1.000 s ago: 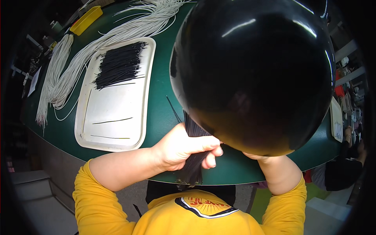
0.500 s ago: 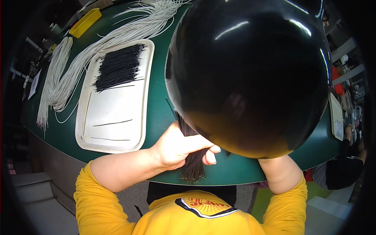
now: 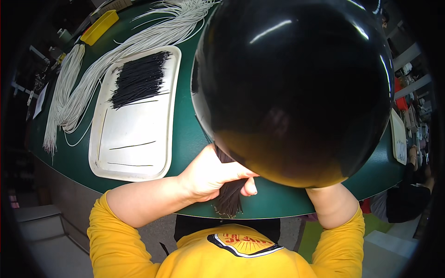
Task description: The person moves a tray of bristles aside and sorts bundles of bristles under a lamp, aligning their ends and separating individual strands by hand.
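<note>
a: far left?
b: long hank of white wires (image 3: 74, 106), doubled back on itself, lying on the green surface (image 3: 285, 200). yellow bin (image 3: 99, 27) near its far end.
a: next?
b: white tray (image 3: 134, 125), with a dense pile of black strands (image 3: 139, 78) toward the far end, roughly parallel. two loose strands (image 3: 132, 145) lower down, well apart from the pile.
a: left hand?
b: left hand (image 3: 204, 173) by the near edge. fingers (image 3: 249, 187) curled around a black bundle (image 3: 228, 201), thumb laid over the top.
a: handling?
b: probably light and springy. easy to bend singly, stiffer as a bunch. likely a bit slick, so prone to sliding lengthwise. tips maybe easy to kink. best taken around the middle, whole-hand wrap, even pressure, ends left free.
a: bundle ends?
b: lower ends fanned out below the fist, tiny pale tips. upper end out of sight under the rim of a big glossy black dome (image 3: 296, 102).
a: right hand?
b: hidden behind the dome, beyond the right forearm (image 3: 327, 204). no way to tell if spread, pressed together or pinching something.
a: far right?
b: another pale tray (image 3: 398, 139), near a co-worker's dark sleeve (image 3: 408, 206).
</note>
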{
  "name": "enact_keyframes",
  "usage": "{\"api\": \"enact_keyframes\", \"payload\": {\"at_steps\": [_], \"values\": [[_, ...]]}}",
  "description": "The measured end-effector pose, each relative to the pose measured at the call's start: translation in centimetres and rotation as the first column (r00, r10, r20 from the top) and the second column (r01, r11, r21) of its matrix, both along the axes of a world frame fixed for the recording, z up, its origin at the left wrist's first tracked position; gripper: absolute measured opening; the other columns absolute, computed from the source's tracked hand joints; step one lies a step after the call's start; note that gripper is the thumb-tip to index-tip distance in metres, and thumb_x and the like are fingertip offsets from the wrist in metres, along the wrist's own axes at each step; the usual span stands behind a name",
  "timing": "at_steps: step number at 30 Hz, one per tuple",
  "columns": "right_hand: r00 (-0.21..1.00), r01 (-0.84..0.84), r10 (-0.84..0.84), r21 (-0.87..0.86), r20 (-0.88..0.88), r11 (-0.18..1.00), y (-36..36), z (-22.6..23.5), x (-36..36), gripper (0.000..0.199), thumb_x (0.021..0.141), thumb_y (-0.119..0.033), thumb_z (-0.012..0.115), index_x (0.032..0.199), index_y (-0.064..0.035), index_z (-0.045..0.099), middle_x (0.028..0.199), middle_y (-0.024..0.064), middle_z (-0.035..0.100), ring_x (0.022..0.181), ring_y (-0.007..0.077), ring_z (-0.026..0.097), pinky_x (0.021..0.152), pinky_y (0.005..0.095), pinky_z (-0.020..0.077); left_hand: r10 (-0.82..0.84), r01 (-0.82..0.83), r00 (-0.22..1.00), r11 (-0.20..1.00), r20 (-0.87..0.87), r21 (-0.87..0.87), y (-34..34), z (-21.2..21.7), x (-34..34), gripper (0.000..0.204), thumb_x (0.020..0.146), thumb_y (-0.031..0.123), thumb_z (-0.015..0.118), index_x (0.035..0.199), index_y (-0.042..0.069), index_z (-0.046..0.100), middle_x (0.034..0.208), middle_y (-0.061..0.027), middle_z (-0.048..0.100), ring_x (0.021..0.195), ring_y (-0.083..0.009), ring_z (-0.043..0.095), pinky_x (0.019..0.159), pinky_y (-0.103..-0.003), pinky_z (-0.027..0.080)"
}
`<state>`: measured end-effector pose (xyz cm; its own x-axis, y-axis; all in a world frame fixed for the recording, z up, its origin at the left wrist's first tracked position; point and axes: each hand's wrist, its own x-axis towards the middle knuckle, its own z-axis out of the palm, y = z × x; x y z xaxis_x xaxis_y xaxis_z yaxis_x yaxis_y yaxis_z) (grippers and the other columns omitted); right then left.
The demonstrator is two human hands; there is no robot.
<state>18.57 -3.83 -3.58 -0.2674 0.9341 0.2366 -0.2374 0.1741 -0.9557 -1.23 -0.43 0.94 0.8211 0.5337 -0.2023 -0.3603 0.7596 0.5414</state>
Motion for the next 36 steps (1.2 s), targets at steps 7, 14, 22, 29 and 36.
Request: {"api": "enact_keyframes", "payload": {"at_steps": [7, 14, 22, 29, 36], "values": [[1.000, -0.002, 0.002, -0.002, 0.004, 1.000, -0.1, 0.0, 0.1, 0.027, 0.084, -0.018, 0.048, 0.105, -0.0025, 0.050, 0.099, 0.0111, 0.054, 0.086, 0.0216, 0.053, 0.073, 0.0303, 0.0437, 0.021, -0.007, 0.988, 0.996, -0.156, 0.091, 0.0, 0.1, 0.0, 0.008, 0.075, 0.001, 0.055, 0.079, -0.005, 0.055, 0.066, -0.0117, 0.057, 0.056, -0.0178, 0.059, 0.053, -0.028, 0.051], [1.000, 0.001, -0.001, 0.000, 0.001, 1.000, -0.1, -0.1, -0.1, 0.026, 0.083, -0.018, 0.048, 0.105, -0.0025, 0.051, 0.098, 0.0109, 0.054, 0.086, 0.0213, 0.053, 0.073, 0.0301, 0.0435, 0.013, -0.008, 0.998, 0.997, -0.059, 0.077, 0.0, -0.6, -0.2, 0.010, 0.076, 0.002, 0.053, 0.084, -0.004, 0.053, 0.071, -0.0113, 0.056, 0.056, -0.0167, 0.059, 0.054, -0.028, 0.051], [1.000, 0.001, -0.001, 0.001, 0.005, 1.000, -0.1, -0.1, 0.0, 0.026, 0.083, -0.017, 0.048, 0.104, -0.0024, 0.051, 0.098, 0.0108, 0.054, 0.085, 0.0210, 0.053, 0.072, 0.0299, 0.0433, -0.068, 0.068, 0.998, 0.998, -0.007, -0.009, 0.2, -0.9, -0.3, 0.012, 0.077, 0.002, 0.053, 0.087, -0.003, 0.052, 0.072, -0.0116, 0.056, 0.057, -0.0174, 0.058, 0.054, -0.029, 0.050], [1.000, 0.000, 0.000, 0.004, 0.005, 1.000, 0.0, -0.1, -0.1, 0.025, 0.083, -0.017, 0.048, 0.104, -0.0024, 0.051, 0.097, 0.0106, 0.054, 0.085, 0.0208, 0.052, 0.072, 0.0298, 0.0432, -0.022, 0.027, 0.998, 0.996, -0.062, 0.080, 0.0, -0.6, -0.1, 0.010, 0.075, 0.002, 0.056, 0.082, -0.004, 0.054, 0.070, -0.0110, 0.056, 0.058, -0.0188, 0.059, 0.052, -0.028, 0.049], [1.000, -0.004, 0.004, 0.001, 0.009, 1.000, 0.0, -0.1, -0.1, 0.025, 0.083, -0.017, 0.048, 0.103, -0.0024, 0.051, 0.096, 0.0105, 0.054, 0.084, 0.0206, 0.052, 0.071, 0.0296, 0.0430, -0.002, 0.009, 0.996, 0.997, -0.087, 0.076, 0.0, -0.5, -0.2, 0.011, 0.076, 0.004, 0.055, 0.083, -0.004, 0.054, 0.069, -0.0106, 0.055, 0.057, -0.0171, 0.059, 0.054, -0.028, 0.050]]}}
